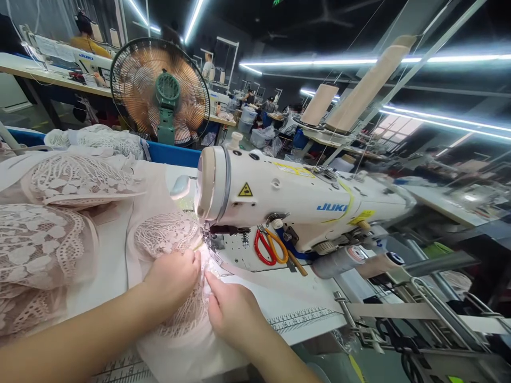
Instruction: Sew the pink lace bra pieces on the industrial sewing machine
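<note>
A pale pink lace bra point(165, 234) lies on the white table under the needle end of a JUKI sewing machine point(279, 186). My left hand point(174, 275) is closed on the lace just in front of the needle area, its fingers bent into the fabric. Close beside it, my right hand point(231, 306) pinches the edge of the same bra between thumb and forefinger. A narrow pale strip point(255, 276) runs from the needle area toward the right. The needle tip itself is hidden by the machine head and fabric.
More lace bras point(48, 239) are heaped at the left. Scissors with red and orange handles point(271, 247) hang by the machine, near thread spools point(339, 261). A ruler strip point(299, 319) marks the table's front edge. A large fan point(159, 96) stands behind, with people at other machines beyond.
</note>
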`<state>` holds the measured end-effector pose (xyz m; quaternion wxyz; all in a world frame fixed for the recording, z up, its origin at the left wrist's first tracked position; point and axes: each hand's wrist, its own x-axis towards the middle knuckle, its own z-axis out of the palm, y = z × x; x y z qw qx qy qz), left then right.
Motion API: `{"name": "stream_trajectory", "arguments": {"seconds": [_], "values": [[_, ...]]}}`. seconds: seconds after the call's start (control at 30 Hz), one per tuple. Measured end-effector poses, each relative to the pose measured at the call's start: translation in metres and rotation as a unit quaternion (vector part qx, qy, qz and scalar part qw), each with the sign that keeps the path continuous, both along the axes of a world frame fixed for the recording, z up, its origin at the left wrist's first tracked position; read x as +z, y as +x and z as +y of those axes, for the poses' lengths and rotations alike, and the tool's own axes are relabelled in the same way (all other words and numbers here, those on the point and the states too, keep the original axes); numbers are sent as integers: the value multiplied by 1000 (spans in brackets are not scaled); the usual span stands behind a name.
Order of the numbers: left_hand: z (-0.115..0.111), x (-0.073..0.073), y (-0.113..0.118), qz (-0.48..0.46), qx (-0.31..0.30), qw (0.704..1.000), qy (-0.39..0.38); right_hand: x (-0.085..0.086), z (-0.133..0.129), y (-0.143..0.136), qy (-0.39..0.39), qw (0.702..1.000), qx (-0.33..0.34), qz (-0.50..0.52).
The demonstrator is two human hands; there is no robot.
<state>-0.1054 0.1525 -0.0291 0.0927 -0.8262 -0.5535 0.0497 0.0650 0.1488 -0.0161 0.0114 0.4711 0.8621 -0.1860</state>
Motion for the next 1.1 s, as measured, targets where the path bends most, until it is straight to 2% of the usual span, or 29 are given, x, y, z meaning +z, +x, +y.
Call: {"name": "stream_trajectory", "arguments": {"seconds": [0.13,0.23,0.4,0.53,0.7,0.9,1.1], "values": [[2,1,1,-45,-63,996,52,-1,4,2,7,1000,-6,-15],[3,0,0,-42,-101,994,21,-2,5,3,13,1000,4,-17],[5,-5,-4,-72,-71,995,0,2,1,5,3,1000,17,-25],[9,-5,-6,-108,-65,992,14,4,-2,7,-16,999,-28,-20],[7,-3,-8,-152,-62,986,-1,-3,-2,13,-42,996,-71,34],[6,-12,-12,-198,-133,971,31,-6,-1,15,-67,991,-84,79],[7,-17,-14,-202,-149,968,29,-3,-3,14,-83,992,-60,67]]}}
